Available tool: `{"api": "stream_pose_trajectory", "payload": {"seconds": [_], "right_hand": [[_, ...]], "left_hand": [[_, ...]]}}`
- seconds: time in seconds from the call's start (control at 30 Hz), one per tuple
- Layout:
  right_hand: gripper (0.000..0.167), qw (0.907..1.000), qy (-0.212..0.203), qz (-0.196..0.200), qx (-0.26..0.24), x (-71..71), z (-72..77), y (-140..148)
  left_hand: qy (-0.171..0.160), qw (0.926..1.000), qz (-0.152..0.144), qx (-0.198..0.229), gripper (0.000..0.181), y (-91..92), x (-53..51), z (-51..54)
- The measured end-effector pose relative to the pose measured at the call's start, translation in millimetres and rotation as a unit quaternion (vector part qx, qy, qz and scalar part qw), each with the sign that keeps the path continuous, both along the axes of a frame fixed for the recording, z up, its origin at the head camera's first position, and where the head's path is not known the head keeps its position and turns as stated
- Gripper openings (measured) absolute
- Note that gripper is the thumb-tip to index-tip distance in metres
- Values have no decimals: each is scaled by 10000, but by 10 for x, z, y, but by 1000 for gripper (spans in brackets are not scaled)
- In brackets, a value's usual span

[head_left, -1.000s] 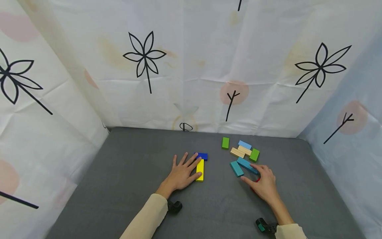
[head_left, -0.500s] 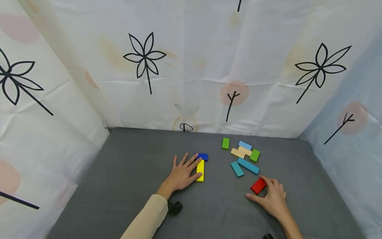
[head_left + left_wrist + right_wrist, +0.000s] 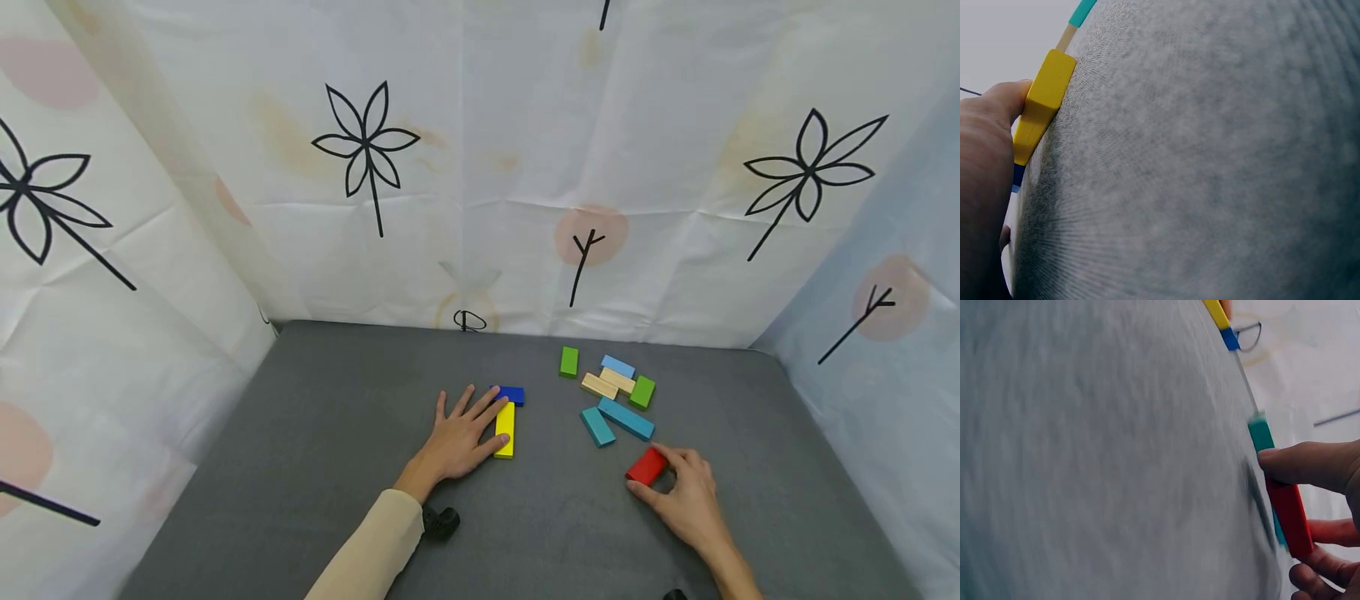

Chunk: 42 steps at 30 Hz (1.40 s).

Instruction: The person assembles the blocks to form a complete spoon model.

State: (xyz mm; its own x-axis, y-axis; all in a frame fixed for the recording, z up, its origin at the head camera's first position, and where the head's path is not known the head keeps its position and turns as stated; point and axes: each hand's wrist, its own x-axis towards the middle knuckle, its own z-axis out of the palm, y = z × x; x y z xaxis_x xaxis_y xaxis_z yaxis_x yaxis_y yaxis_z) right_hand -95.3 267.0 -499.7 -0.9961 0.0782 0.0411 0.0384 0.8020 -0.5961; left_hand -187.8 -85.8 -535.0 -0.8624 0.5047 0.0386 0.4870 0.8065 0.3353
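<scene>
My left hand (image 3: 453, 446) lies with spread fingers by a yellow block (image 3: 505, 432) and a dark blue block (image 3: 512, 396), which meet end to side. Its thumb touches the yellow block, also seen beside the thumb in the left wrist view, and fingertips reach over the blue one. My right hand (image 3: 687, 496) pinches a red block (image 3: 647, 466) between thumb and fingers. In the right wrist view the red block (image 3: 1289, 515) sits between thumb and fingertips, with a teal block (image 3: 1262, 434) behind it.
Beyond the red block lie a teal block (image 3: 597, 427) and a longer blue one (image 3: 626, 418). Farther back are two tan blocks (image 3: 599, 385), a light blue block (image 3: 618, 366) and two green blocks (image 3: 569, 362). A patterned cloth (image 3: 517, 167) hangs behind the grey table (image 3: 337, 400).
My right hand has moved back toward the near right, away from the blue and teal blocks, and its thumb has closed in on the red block. The left hand stays in place.
</scene>
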Motion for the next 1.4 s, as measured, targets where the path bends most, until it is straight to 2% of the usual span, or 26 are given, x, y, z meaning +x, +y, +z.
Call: {"api": "stream_pose_trajectory", "payload": {"seconds": [0.13,0.3,0.53,0.7,0.83,1.1,1.23,1.4], "right_hand": [[73,9988,334,331,-131,-7,20,-144],[72,9938,545,817,-524,-56,8,-396],[69,9799,245,1667,-1071,-113,-7,-751],[67,9644,20,2408,-1096,-129,-27,-963],[65,9539,7,2814,-1041,-156,-46,-1110],[65,9460,-234,3093,-944,-228,-87,-1292],[64,9476,-311,3056,-876,-248,-105,-1330],[63,9502,-183,3017,-757,-253,-107,-1356]], "left_hand": [[41,10000,-30,83,68,-4,-2,-2],[213,9994,-89,243,68,-18,-4,-28],[216,9995,-55,239,67,-21,-11,-26],[103,9999,30,87,67,-11,-8,16],[57,9999,85,-50,68,-4,-4,23],[55,9999,89,9,68,5,-1,8],[109,9999,64,80,67,5,-2,-6],[116,9999,37,118,67,5,4,-1]]}}
